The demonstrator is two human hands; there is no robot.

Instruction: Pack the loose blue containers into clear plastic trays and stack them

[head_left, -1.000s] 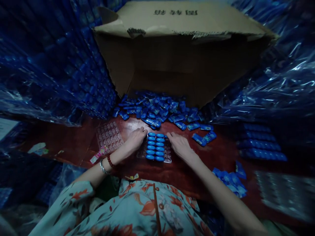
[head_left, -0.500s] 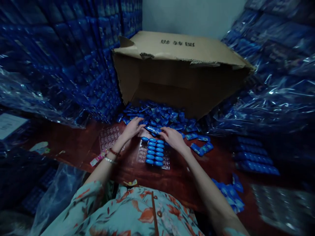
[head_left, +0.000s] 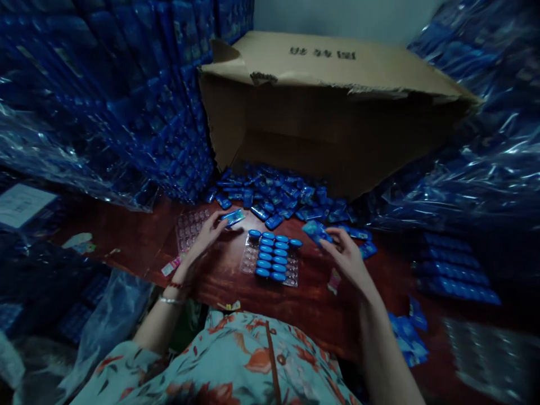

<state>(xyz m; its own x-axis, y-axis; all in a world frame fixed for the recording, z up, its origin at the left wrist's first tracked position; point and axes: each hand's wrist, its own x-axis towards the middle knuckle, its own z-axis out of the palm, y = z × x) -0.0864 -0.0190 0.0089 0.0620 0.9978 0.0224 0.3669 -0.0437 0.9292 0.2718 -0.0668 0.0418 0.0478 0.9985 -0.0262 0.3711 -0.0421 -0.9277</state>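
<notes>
My left hand (head_left: pixel 208 232) pinches a small blue packet (head_left: pixel 234 217) left of the heap, its fingers closed on the near end. At the right, my right hand (head_left: pixel 346 254) grips another blue packet (head_left: pixel 314 230) between thumb and fingers. Between the hands lies a clear plastic blister tray (head_left: pixel 248 260) with two rows of glossy blue oval pieces (head_left: pixel 272 256) down its middle. One more oval piece sits at each upper corner. Behind them several loose blue packets (head_left: pixel 287 197) spill from a cardboard box (head_left: pixel 320 62).
An unfilled clear tray (head_left: pixel 189 228) lies under my left forearm. Stacked blue goods in plastic wrap (head_left: pixel 105 101) rise at the left, with more (head_left: pixel 498 146) at the right. Blue filled trays (head_left: pixel 458 270) and clear trays (head_left: pixel 489 360) lie at the right of the red-brown table (head_left: pixel 228 281).
Both hands have moved apart from the heap, left hand leftward and right hand rightward, each now with a blue packet. An oval piece now shows at the tray's upper right. The view has shifted slightly.
</notes>
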